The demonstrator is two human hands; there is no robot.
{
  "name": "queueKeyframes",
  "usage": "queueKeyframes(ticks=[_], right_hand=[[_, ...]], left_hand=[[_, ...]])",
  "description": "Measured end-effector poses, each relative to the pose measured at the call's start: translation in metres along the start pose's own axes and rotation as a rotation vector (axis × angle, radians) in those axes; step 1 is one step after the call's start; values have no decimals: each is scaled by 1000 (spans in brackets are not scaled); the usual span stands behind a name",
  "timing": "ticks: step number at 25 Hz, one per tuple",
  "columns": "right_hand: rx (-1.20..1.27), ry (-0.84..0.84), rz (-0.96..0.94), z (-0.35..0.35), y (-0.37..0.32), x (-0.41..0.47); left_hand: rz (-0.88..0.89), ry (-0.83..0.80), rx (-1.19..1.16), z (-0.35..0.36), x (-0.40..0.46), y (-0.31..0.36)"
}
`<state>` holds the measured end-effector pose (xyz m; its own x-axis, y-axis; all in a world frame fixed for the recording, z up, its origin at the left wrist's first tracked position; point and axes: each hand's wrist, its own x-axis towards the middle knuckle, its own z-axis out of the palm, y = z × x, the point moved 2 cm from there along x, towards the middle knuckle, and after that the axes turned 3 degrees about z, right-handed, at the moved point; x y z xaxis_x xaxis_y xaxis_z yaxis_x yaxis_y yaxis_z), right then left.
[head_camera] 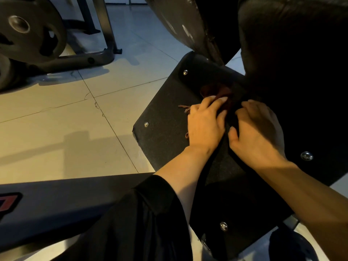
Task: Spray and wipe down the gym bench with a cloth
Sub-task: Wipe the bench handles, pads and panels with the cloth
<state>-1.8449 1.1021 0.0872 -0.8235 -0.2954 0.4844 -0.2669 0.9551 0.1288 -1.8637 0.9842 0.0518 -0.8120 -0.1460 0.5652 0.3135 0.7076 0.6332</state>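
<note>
A dark reddish cloth [214,91] with frayed threads lies on the bench's black base plate [165,117], just under the black padded cushion [286,38]. My left hand [205,123] holds the cloth down, its bent fingers bunching it against the plate. My right hand [258,130] sits beside it with fingers curled forward into the shadow and its thumb against a dark bar [212,162] that runs between both hands. How far the cloth reaches under the cushion is lost in darkness. No spray bottle is in view.
A second worn black pad [180,23] hangs at top centre. A weight plate [32,31] on a grey rack frame [84,59] stands at the upper left on the tiled floor [66,113]. A dark machine beam [47,204] with a red logo crosses the lower left.
</note>
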Motion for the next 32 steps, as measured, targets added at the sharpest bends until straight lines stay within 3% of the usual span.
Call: queueKeyframes(ticks=[4, 8, 11, 12, 15, 16, 20, 21, 25, 32], right_hand=[[-51, -25, -64, 7, -18, -1], [6, -80, -149, 13, -48, 0], [19, -114, -237, 24, -64, 1], [-2, -126, -243, 25, -65, 2], [-58, -145, -203, 25, -59, 4], [-69, -125, -195, 22, -53, 3], [-145, -43, -196, 21, -16, -5], [-162, -11, -185, 19, -4, -7], [-165, 91, -123, 1, 36, -35], [-174, 58, -42, -17, 70, -103]], left_hand=[[98, 5, 60, 0, -13, -5], [-260, 117, 138, -18, -37, -51], [-35, 43, 174, -19, -54, -64], [-95, 32, 167, -21, -52, -73], [-639, 91, 91, -26, -42, -89], [-641, 99, 91, -24, -36, -79], [-93, 37, -3, -1, 2, 0], [-27, 9, -28, 3, 9, 14], [-25, -31, -76, 11, 5, 39], [138, -121, -44, 19, -57, 81]])
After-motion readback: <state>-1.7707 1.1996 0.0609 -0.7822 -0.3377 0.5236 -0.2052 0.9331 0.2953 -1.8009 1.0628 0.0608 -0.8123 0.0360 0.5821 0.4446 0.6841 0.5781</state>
